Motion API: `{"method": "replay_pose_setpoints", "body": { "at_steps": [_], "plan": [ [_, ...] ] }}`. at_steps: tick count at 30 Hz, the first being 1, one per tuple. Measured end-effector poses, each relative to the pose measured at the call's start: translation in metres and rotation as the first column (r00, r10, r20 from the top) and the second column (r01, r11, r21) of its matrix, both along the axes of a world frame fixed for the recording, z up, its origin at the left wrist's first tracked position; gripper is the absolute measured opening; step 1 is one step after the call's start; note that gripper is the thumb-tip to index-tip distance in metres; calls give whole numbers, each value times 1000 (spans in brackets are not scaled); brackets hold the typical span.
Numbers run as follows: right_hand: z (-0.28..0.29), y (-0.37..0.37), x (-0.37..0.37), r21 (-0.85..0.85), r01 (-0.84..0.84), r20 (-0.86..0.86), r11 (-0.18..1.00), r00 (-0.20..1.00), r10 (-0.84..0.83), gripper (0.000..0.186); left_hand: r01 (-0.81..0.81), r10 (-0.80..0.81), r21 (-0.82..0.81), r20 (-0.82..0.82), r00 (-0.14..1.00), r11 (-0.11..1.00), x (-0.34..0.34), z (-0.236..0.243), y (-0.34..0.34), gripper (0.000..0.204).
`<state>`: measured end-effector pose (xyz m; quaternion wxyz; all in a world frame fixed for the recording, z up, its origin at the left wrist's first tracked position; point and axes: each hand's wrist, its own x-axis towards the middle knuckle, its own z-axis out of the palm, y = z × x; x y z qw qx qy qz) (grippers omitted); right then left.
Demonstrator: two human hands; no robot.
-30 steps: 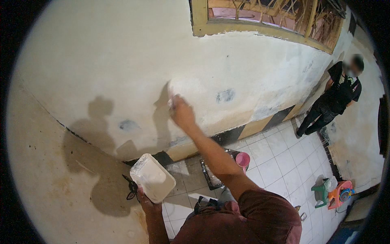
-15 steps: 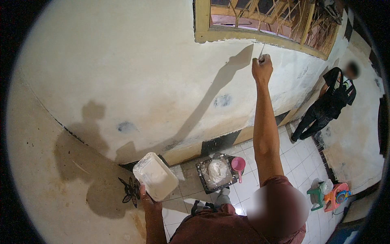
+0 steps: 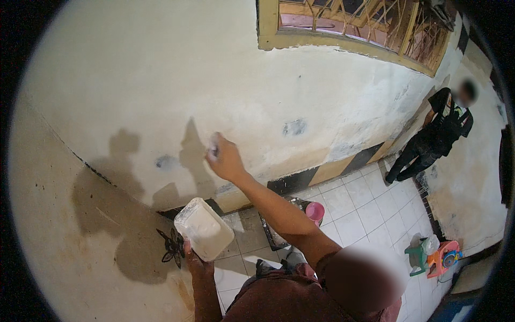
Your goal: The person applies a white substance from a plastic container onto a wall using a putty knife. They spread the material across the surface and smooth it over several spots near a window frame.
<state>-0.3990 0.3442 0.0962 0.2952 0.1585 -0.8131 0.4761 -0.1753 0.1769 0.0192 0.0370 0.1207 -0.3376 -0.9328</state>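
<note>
At the lower left, my left hand [image 3: 196, 260] grips the near edge of a white rectangular tub [image 3: 229, 240], which is tilted beside the wall. Pale paste [image 3: 199, 226] coats the inside of the tub. My right hand [image 3: 227, 161] is closed on a putty knife [image 3: 213, 152], up and to the right of the tub and in front of the painted wall [image 3: 134, 80]. The knife is mostly hidden and blurred by motion, but its pointed shadow falls on the wall just left of the hand. Grey patches [image 3: 294, 127] mark the wall.
A yellow-framed window [image 3: 322, 41] with a grille is set in the wall above. On the tiled floor, a pink dipper [image 3: 315, 211] stands by a dark tray [image 3: 279, 244], partly behind my right forearm. A person in black [image 3: 429, 137] stands at right, beyond green [image 3: 414, 258] and orange stools [image 3: 444, 262].
My right hand has swung down and left with the putty knife, from below the window to near the tub. The tub in my left hand has barely shifted.
</note>
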Motion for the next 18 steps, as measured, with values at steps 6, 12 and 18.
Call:
{"method": "replay_pose_setpoints", "body": {
  "at_steps": [6,12,18],
  "plan": [
    [-81,99,-21,-853,210,287,477,953,95,12,-15,15,17,-31,999,1000,-5,-8,3,55],
    [-77,125,-65,-966,238,249,104,963,108,15,-46,46,37,-17,999,998,-4,-1,-3,55],
    [80,55,-110,-833,75,-4,548,990,-142,15,-45,45,18,10,999,999,-6,0,-2,54]
  ]
}}
